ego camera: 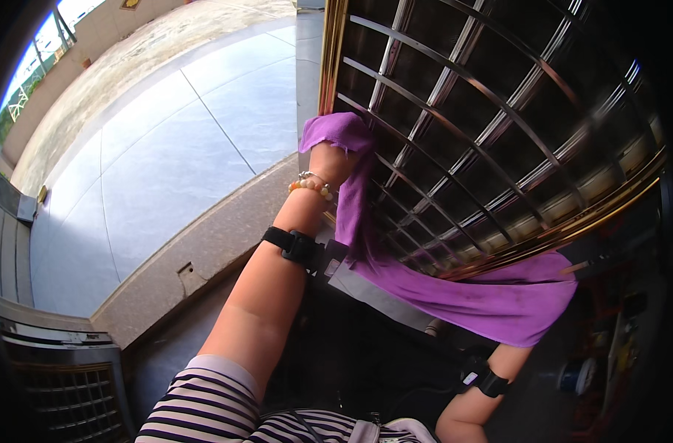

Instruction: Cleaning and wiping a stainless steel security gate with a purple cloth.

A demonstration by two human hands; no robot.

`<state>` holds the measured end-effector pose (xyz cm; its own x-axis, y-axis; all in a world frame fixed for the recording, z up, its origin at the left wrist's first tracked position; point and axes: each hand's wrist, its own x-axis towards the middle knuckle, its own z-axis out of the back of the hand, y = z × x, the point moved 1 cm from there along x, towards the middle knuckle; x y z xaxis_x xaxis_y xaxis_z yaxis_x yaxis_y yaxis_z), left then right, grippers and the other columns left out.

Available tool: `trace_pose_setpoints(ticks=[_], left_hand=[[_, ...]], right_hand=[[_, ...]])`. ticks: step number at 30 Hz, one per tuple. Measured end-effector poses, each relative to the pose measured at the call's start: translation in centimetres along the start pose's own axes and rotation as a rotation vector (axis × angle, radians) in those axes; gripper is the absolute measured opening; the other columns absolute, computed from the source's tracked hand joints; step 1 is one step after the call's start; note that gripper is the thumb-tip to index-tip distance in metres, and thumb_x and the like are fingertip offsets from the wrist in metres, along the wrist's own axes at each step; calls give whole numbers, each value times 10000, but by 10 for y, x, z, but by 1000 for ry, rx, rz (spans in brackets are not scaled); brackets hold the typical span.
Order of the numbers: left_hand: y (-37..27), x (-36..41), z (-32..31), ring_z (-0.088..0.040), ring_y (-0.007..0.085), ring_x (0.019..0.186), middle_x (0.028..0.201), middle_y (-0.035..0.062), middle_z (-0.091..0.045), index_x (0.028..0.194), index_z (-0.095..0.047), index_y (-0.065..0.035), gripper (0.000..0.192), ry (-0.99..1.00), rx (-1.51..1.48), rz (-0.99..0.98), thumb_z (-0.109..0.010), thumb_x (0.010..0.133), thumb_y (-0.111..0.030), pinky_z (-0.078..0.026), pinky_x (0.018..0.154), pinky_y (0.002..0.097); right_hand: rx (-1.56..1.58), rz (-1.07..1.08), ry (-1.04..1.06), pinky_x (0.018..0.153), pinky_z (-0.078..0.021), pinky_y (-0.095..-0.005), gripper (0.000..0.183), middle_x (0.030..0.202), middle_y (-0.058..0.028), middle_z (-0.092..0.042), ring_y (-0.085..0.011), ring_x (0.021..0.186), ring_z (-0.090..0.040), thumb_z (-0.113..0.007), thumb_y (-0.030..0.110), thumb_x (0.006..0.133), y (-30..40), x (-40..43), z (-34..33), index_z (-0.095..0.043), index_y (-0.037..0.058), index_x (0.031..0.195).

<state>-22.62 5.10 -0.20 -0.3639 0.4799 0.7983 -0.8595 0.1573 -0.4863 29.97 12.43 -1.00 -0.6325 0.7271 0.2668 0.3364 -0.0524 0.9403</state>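
A long purple cloth hangs in a sagging curve between my two hands. One end wraps over my left hand, which presses it against the gold edge of a metal door; the fingers are hidden under the fabric. The other end covers my right hand up to the wrist, beneath the door's lower gold rim. The right fingers are hidden too, with the cloth gathered over them. Crossed shiny bars form a lattice over the door's dark panel.
A stone threshold with a notched hole runs below the doorway. Outside lies a pale tiled floor, bounded by a low wall. Another latticed door panel stands at lower left. Dim, blurred items sit at right.
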Motion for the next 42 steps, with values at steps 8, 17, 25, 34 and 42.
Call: trace_pose_setpoints(ticks=[8, 17, 25, 34, 42], left_hand=[[5, 8, 0, -622, 351, 887, 878, 151, -656, 1016, -670, -74, 197, -87, 22, 175, -630, 855, -181, -491, 717, 421], [-40, 1, 3, -551, 403, 1130, 1154, 219, -606, 1199, -632, -75, 409, 562, 345, 216, -651, 831, -253, -420, 954, 514], [-73, -27, -2, -374, 383, 1362, 1380, 228, -495, 1289, -554, -12, 486, 185, 349, -245, -569, 853, -226, -270, 1161, 427], [-42, 11, 8, -550, 369, 1126, 1191, 186, -611, 1196, -627, -71, 366, 355, 339, -50, -545, 863, -199, -414, 974, 482], [-112, -40, -30, -357, 462, 1326, 1366, 274, -461, 1280, -514, 6, 484, 363, 37, -107, -531, 884, -271, -270, 1123, 529]], right_hand=[[-21, 47, -1, 1129, -344, -393, 461, 1424, -158, -436, -265, 1286, -460, -371, 234, 1044, -1, 14, -15, -339, 15, 1448], [-30, 92, -39, 1131, -340, -395, 464, 1429, -160, -429, -268, 1292, -454, -359, 242, 1048, -4, 8, -7, -334, 16, 1452], [-31, 152, -40, 1134, -337, -397, 467, 1434, -162, -423, -271, 1296, -450, -349, 250, 1051, -8, 14, -13, -330, 16, 1455], [-69, 212, -66, 1137, -334, -399, 470, 1440, -164, -416, -274, 1301, -445, -337, 258, 1055, -7, 17, -35, -325, 17, 1458], [-65, 275, -60, 1139, -331, -401, 473, 1445, -166, -410, -276, 1306, -440, -327, 266, 1058, -8, 24, -38, -320, 17, 1461]])
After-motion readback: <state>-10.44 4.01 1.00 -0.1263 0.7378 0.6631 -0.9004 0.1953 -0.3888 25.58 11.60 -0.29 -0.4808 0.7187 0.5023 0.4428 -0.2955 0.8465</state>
